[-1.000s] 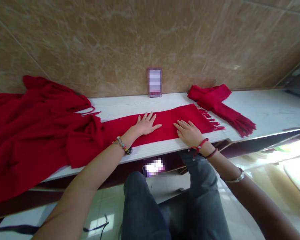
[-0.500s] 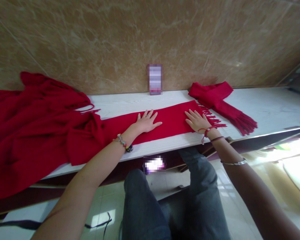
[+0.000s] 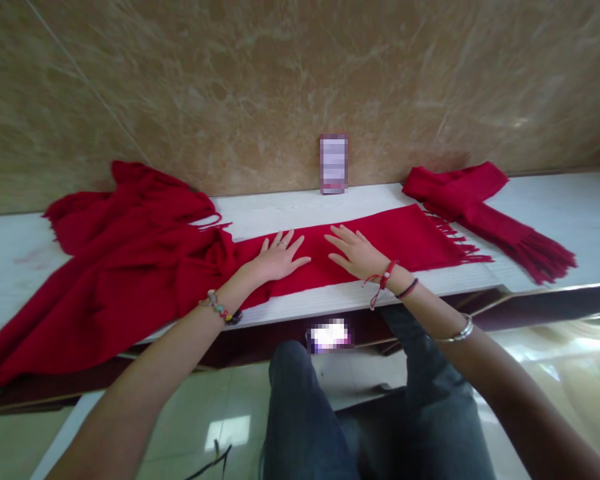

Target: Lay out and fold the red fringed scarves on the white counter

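A long red scarf (image 3: 405, 235) lies flat along the white shelf (image 3: 280, 213), its fringed end pointing right. My left hand (image 3: 276, 257) rests flat on it with fingers spread, a ring on one finger and a beaded bracelet at the wrist. My right hand (image 3: 356, 252) also lies flat and open on the scarf, just right of the left hand, with red and black cords at the wrist. The scarf's left part runs into a heap of red cloth (image 3: 125, 267).
A folded red scarf (image 3: 480, 203) with fringe lies at the back right of the shelf. A small blurred card (image 3: 333, 163) leans on the brown marble wall. My knees in dark trousers (image 3: 360, 407) are under the shelf's front edge.
My right hand has slid left along the scarf, from near the fringed end to beside my left hand. The view has shifted, so everything sits further right.
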`<state>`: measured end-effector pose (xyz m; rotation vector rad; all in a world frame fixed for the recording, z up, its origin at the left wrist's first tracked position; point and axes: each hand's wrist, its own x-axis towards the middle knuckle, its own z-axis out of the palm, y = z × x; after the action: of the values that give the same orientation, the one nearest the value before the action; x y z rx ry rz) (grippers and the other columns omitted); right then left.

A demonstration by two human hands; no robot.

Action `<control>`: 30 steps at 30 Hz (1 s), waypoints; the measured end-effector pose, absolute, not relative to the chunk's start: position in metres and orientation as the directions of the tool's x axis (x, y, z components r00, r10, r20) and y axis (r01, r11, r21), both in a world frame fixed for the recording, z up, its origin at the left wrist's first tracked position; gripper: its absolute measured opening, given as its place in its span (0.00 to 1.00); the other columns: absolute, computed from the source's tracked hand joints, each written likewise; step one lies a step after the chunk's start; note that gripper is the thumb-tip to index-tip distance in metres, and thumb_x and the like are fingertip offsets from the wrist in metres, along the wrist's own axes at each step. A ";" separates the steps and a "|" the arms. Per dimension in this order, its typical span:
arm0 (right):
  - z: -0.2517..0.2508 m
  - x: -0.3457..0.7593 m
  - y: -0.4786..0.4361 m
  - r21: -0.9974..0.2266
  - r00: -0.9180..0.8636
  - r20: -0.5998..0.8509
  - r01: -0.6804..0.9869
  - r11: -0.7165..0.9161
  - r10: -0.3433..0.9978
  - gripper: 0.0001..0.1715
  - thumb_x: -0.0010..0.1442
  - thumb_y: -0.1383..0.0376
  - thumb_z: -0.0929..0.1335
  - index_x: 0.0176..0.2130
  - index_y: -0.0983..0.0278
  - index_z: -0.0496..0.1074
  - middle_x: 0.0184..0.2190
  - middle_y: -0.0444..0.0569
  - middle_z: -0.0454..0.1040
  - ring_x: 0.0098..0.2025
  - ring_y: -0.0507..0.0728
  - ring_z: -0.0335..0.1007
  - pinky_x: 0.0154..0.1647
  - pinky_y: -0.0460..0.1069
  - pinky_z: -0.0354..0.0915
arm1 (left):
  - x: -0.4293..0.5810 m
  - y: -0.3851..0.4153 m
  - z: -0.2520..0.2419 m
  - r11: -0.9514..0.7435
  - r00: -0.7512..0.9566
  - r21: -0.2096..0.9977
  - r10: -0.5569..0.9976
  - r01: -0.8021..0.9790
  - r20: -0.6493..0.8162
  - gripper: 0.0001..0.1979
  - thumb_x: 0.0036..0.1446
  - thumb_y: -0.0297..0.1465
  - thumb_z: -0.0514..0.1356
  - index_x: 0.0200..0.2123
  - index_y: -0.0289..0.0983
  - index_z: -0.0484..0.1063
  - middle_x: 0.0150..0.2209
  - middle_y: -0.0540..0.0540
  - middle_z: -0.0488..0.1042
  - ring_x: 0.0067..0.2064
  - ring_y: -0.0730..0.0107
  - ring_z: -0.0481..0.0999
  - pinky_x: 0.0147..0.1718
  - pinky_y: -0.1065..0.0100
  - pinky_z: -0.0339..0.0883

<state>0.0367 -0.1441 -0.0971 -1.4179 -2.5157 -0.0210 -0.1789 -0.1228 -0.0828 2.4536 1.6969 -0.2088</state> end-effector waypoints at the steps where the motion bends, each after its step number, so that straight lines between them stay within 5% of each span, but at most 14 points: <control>1: -0.100 0.030 -0.144 -0.119 -0.520 0.200 0.829 0.547 0.831 0.28 0.64 0.58 0.59 0.61 0.63 0.60 0.64 0.54 0.55 0.65 0.63 0.48 0.61 0.65 0.53 | -0.183 -0.125 -0.088 -0.350 0.353 0.049 0.919 0.935 -0.176 0.35 0.61 0.51 0.38 0.67 0.42 0.40 0.68 0.43 0.35 0.68 0.54 0.35 0.62 0.47 0.37; 7: -0.110 0.027 -0.143 -0.166 -0.544 0.208 0.799 0.578 0.813 0.25 0.63 0.62 0.59 0.57 0.66 0.65 0.60 0.56 0.61 0.62 0.61 0.55 0.61 0.61 0.53 | -0.195 -0.139 -0.088 -0.404 0.404 0.029 0.908 0.914 -0.111 0.32 0.63 0.48 0.40 0.66 0.43 0.44 0.68 0.43 0.37 0.68 0.55 0.38 0.62 0.50 0.40; 12: -0.113 0.031 -0.141 -0.215 -0.637 0.355 0.656 0.723 0.684 0.21 0.62 0.63 0.60 0.51 0.67 0.71 0.54 0.57 0.69 0.59 0.59 0.61 0.60 0.59 0.57 | -0.240 -0.160 -0.073 -0.472 0.461 -0.069 0.878 0.879 -0.132 0.30 0.62 0.46 0.44 0.65 0.43 0.49 0.68 0.44 0.38 0.68 0.57 0.37 0.63 0.54 0.39; 17: -0.114 0.028 -0.144 -0.223 -0.745 0.325 0.539 0.812 0.583 0.22 0.61 0.61 0.62 0.53 0.65 0.70 0.56 0.57 0.68 0.58 0.60 0.62 0.60 0.61 0.56 | -0.309 -0.166 -0.064 -0.517 0.490 -0.173 0.853 0.838 -0.178 0.27 0.62 0.44 0.42 0.62 0.43 0.56 0.66 0.49 0.50 0.66 0.68 0.49 0.62 0.65 0.43; 22: -0.116 0.028 -0.142 -0.240 -0.748 0.276 0.554 0.797 0.603 0.24 0.60 0.59 0.63 0.54 0.64 0.69 0.57 0.56 0.67 0.59 0.60 0.61 0.60 0.61 0.56 | -0.350 -0.153 -0.041 -0.468 0.444 -0.308 0.883 0.828 -0.151 0.22 0.59 0.38 0.50 0.56 0.42 0.66 0.59 0.44 0.65 0.60 0.58 0.60 0.57 0.56 0.52; 26: -0.119 0.028 -0.139 -0.259 -0.739 0.294 0.549 0.795 0.606 0.24 0.60 0.58 0.63 0.53 0.63 0.69 0.56 0.55 0.68 0.58 0.60 0.62 0.59 0.61 0.57 | -0.359 -0.142 -0.035 -0.400 0.410 -0.392 0.910 0.829 -0.063 0.25 0.54 0.36 0.57 0.56 0.44 0.65 0.64 0.40 0.55 0.63 0.46 0.53 0.55 0.42 0.48; 30: -0.120 0.028 -0.138 -0.263 -0.741 0.296 0.544 0.797 0.603 0.24 0.60 0.58 0.63 0.53 0.64 0.70 0.55 0.56 0.68 0.58 0.61 0.62 0.59 0.61 0.58 | -0.379 -0.136 -0.049 -0.310 0.288 -0.246 0.950 0.918 -0.124 0.23 0.56 0.43 0.55 0.55 0.45 0.65 0.66 0.43 0.48 0.65 0.43 0.45 0.55 0.37 0.46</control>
<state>0.0283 -0.1376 -0.1198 -0.8694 -2.6185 0.2247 -0.3792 -0.1356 -0.0486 2.6198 1.9118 -0.4049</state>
